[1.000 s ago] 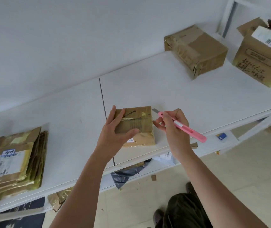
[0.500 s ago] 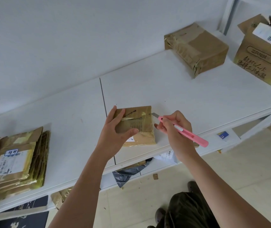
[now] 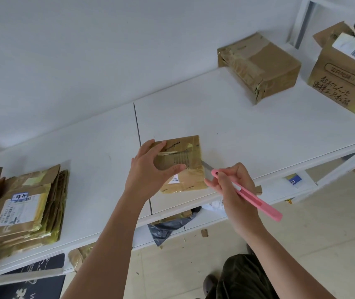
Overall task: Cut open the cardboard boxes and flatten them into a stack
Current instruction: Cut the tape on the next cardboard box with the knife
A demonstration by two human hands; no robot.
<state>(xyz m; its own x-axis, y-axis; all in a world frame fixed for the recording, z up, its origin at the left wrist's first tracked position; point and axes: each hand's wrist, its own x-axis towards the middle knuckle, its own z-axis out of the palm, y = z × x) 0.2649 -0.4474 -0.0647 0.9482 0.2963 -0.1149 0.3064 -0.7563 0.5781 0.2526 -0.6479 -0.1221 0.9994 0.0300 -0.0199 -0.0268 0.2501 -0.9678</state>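
Hands meet at a small taped box (image 3: 186, 162) lying near the front edge of the white table (image 3: 247, 134), about mid-scene. The left hand (image 3: 150, 171) has the box in its grip, fingers curled over the far left corner and thumb pressed on the near face. The right hand (image 3: 232, 186) is clenched around a pink knife (image 3: 252, 197), whose bare blade touches the right side of the box. At the far right of the table stand 2 more boxes: a taped box (image 3: 260, 65) and, just beside it at the edge of view, an open box (image 3: 342, 72) with handwriting on its side. On the left end of the table lies a stack of flattened boxes (image 3: 25, 206), a white label on top.
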